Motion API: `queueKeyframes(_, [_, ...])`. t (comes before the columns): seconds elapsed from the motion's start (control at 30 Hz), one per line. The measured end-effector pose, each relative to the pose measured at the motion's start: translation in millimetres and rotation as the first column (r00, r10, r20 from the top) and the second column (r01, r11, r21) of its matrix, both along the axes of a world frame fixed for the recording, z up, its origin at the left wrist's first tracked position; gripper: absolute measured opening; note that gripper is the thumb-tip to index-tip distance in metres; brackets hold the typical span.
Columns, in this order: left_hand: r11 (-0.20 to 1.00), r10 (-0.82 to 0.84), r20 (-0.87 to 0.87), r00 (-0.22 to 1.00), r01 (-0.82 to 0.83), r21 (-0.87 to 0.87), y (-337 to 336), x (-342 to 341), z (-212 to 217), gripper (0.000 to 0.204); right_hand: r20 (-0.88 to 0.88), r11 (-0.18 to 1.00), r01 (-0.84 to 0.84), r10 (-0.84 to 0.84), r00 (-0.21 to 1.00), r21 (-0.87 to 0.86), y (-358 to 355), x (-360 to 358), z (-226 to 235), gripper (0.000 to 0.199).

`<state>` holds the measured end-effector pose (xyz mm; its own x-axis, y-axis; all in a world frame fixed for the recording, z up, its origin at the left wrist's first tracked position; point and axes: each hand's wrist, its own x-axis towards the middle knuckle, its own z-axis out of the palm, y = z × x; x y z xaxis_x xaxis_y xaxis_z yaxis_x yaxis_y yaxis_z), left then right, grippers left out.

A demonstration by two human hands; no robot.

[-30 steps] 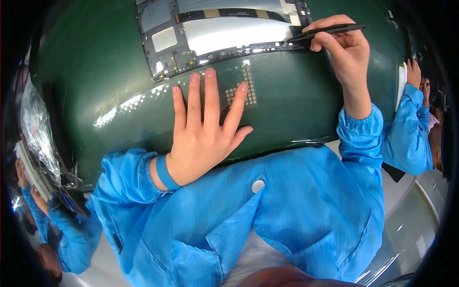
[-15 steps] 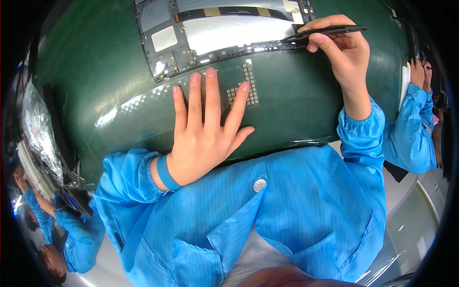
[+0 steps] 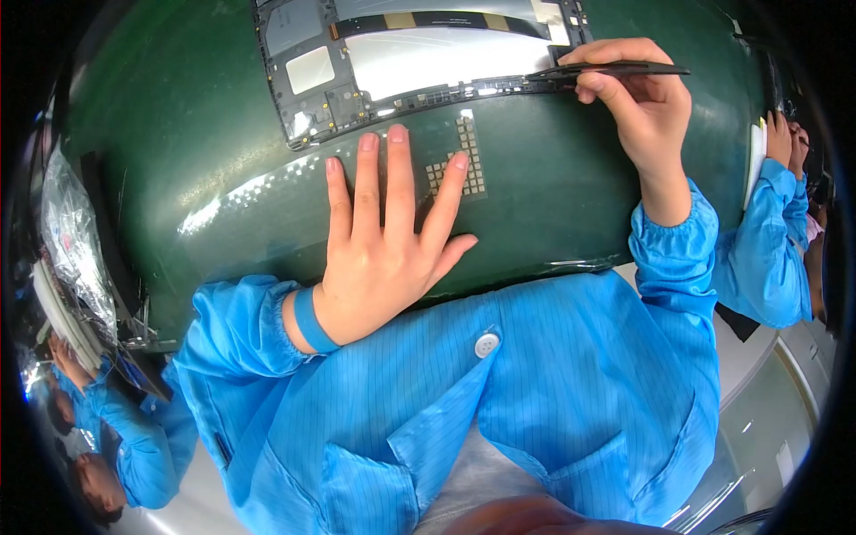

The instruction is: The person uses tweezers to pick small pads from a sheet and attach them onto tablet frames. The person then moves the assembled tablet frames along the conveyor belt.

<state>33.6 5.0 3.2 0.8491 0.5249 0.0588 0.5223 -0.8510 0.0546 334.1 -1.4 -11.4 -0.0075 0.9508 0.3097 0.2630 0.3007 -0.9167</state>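
Note:
My left hand (image 3: 383, 241) lies flat on the dark green mat (image 3: 205, 152) with its fingers spread, fingertips just below an opened tablet frame (image 3: 410, 62). Under the fingers sits a sheet of small square pads (image 3: 465, 160) stuck to the mat. My right hand (image 3: 637, 98) grips black tweezers (image 3: 606, 71), held nearly level, their tip touching the lower right edge of the tablet frame. The frame shows a shiny silver panel and dark circuit parts on its left side. I wear a blue smock and a blue wrist strap (image 3: 308, 321).
At the left edge stands a stack of trays and clear plastic bags (image 3: 71, 250). A neighbour's blue sleeve and hands (image 3: 771, 223) hold something white at the right edge. Another person in blue (image 3: 116, 428) is at the lower left.
My right hand has shifted the tweezers slightly along the lower right edge of the tablet frame. My left hand stays flat on the mat.

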Motion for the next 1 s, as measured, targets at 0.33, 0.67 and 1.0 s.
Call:
queueKeyframes(0.33, [1.0, -0.008, -0.002, 1.0, 0.008, -0.003, 0.7, -0.2, -0.8, 0.076, 0.0, 0.998, 0.067, -0.067, 0.998, 0.015, -3.3, -1.6, 0.4, 0.014])
queueKeyframes(0.67, [1.0, -0.006, -0.014, 1.0, 0.006, 0.015, 0.0, 0.7, -1.9, 0.075, 0.026, 0.998, 0.067, -0.067, 0.997, -0.009, -5.3, -4.8, -0.1, 0.016])
queueKeyframes(1.0, [1.0, -0.007, -0.024, 1.0, 0.008, 0.02, -0.6, 0.9, 0.0, 0.073, 0.009, 0.996, 0.092, -0.092, 0.996, 0.005, -5.0, -3.7, 1.0, 0.015])
